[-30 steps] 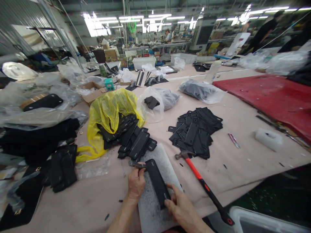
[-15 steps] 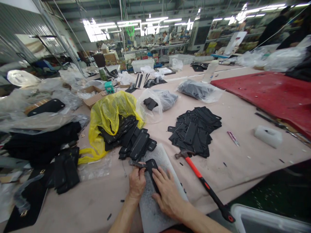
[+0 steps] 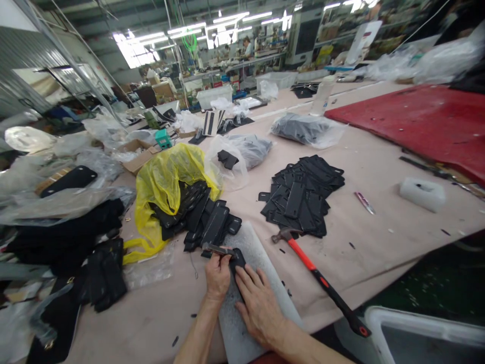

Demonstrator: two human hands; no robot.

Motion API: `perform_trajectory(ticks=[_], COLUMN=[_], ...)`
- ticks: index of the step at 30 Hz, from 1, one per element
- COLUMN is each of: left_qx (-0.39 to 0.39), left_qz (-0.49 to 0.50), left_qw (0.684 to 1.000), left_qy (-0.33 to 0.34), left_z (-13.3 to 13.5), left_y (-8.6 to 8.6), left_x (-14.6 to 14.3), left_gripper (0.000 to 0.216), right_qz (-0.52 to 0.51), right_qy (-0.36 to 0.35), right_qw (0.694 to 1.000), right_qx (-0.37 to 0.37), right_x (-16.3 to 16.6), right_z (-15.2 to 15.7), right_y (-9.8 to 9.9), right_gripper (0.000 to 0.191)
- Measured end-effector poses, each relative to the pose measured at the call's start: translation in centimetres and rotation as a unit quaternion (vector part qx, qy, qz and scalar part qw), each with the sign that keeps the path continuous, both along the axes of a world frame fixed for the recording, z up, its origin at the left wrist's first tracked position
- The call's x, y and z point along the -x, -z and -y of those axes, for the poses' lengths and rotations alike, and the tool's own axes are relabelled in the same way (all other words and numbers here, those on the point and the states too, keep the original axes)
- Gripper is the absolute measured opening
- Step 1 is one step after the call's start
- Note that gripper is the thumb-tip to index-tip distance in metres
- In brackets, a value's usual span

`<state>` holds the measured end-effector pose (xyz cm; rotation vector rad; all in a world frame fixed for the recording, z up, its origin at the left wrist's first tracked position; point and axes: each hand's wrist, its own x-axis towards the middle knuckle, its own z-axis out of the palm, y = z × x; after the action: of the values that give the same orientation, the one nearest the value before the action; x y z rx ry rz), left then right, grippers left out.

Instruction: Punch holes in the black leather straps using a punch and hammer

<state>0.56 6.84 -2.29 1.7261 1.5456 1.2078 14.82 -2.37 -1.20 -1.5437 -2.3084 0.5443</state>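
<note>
My left hand (image 3: 218, 277) pinches a dark metal punch (image 3: 217, 248) between thumb and fingers. The tool lies nearly level, its right end over the top of a black strap piece (image 3: 238, 259). With fingers stretched out, my right hand (image 3: 261, 306) lies flat on that piece and covers much of it. Beneath both is a pale speckled board (image 3: 261, 253). Right of the board rests a claw hammer (image 3: 308, 265) with a red and black handle, touched by neither hand.
Black pieces spill from a yellow bag (image 3: 166, 169) beyond my left hand. Another heap of black pieces (image 3: 297, 199) lies past the hammer. Farther right are a small pink-handled cutter (image 3: 364, 203) and a white roll (image 3: 422, 193). A white bin (image 3: 417, 323) stands at the lower right.
The punch has shifted right, so its end now covers the top of the black piece. My right hand stays flat on the piece. The camera view has tilted slightly.
</note>
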Motion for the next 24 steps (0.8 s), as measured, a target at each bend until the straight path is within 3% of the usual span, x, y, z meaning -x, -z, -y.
perform_trajectory(ticks=[11, 20, 24], left_qx=[0.004, -0.061, -0.103], left_qz=[-0.047, -0.128, -0.181], left_qw=[0.999, 0.989, 0.977], left_qy=[0.017, 0.035, 0.044], left_z=[0.0, -0.2, -0.5], left_y=[0.0, 0.3, 0.8], left_x=[-0.2, -0.5, -0.9], left_gripper=[0.024, 0.022, 0.022], right_qz=[-0.012, -0.035, -0.087], right_qy=[-0.002, 0.003, -0.008], right_qw=[1.000, 0.999, 0.996], right_qx=[-0.005, -0.009, -0.007], right_x=[-0.3, -0.4, -1.2], right_z=[-0.1, -0.1, -0.4], right_y=[-0.3, 0.2, -0.9], right_gripper=[0.063, 0.063, 0.060])
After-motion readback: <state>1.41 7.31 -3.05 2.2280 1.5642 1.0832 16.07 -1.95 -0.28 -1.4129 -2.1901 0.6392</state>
